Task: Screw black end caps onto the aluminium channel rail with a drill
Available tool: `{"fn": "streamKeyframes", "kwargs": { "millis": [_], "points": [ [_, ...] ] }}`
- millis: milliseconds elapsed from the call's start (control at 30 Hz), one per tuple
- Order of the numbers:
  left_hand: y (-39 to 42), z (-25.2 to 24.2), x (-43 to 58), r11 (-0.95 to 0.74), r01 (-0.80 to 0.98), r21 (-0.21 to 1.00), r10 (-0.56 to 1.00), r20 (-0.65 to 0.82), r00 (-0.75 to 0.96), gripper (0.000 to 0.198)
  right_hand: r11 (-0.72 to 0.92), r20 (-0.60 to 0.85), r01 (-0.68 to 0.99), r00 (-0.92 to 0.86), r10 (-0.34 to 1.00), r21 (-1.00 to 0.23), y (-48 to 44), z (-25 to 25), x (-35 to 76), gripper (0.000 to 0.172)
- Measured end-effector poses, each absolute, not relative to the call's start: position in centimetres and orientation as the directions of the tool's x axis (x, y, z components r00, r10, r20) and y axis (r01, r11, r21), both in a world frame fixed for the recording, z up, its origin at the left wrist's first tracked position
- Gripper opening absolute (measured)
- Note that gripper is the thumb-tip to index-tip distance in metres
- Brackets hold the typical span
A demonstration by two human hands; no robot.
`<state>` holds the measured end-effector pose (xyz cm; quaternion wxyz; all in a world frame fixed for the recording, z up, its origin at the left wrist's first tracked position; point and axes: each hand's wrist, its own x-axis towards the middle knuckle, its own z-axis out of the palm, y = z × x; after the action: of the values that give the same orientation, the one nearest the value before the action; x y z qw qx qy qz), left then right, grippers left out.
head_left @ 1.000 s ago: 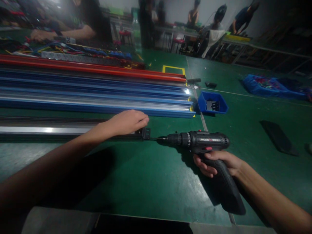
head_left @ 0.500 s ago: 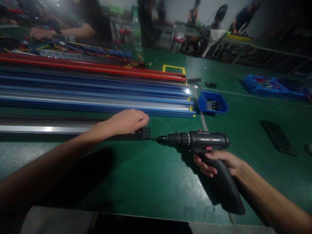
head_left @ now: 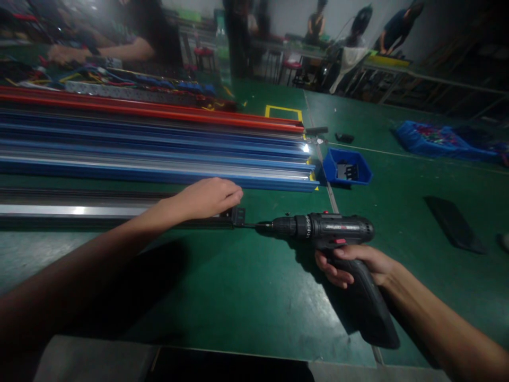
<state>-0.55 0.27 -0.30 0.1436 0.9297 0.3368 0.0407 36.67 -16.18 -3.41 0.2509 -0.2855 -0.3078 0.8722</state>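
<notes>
My right hand [head_left: 345, 265] is wrapped round the grip of a black cordless drill [head_left: 342, 227], which lies level and points left. Its thin bit meets the black end cap [head_left: 239, 216] of a long black-and-silver metal rail [head_left: 79, 211]. Over the rail, just behind that cap, my left hand [head_left: 212, 197] is closed, with its thumb on the near side. Its other fingers are mostly hidden on the far side.
Behind the rail lie several blue rails [head_left: 159, 159] and a red rail [head_left: 159, 110]. A blue bin [head_left: 350, 167] with dark parts stands right of them. A black flat piece [head_left: 453, 223] lies farther right. Across the table a co-worker's arm [head_left: 123, 51] is near coloured wires.
</notes>
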Motion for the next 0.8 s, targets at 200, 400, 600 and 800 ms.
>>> {"fn": "streamKeyframes", "kwargs": {
  "millis": [200,400,600,800],
  "points": [
    [0.21,-0.18,-0.53,-0.730,0.613,0.303,0.638,-0.021,0.770,0.046,-0.686,-0.408,-0.222,-0.663,0.627,-0.693,-16.32,-2.82,36.55,0.032],
    [0.21,-0.17,-0.53,-0.734,0.606,0.307,0.633,-0.015,0.774,0.047,-0.687,-0.370,-0.244,-0.695,0.616,-0.685,-16.28,-3.15,36.63,0.029],
    [0.27,-0.22,-0.52,-0.743,0.599,0.297,0.627,-0.002,0.779,0.047,-0.689,-0.326,-0.285,-0.720,0.613,-0.666,-16.20,-3.47,36.68,0.028],
    [0.31,-0.33,-0.58,-0.745,0.604,0.284,0.627,-0.012,0.779,0.047,-0.693,-0.328,-0.296,-0.716,0.616,-0.657,-16.30,-3.37,36.64,0.027]
  ]
}}
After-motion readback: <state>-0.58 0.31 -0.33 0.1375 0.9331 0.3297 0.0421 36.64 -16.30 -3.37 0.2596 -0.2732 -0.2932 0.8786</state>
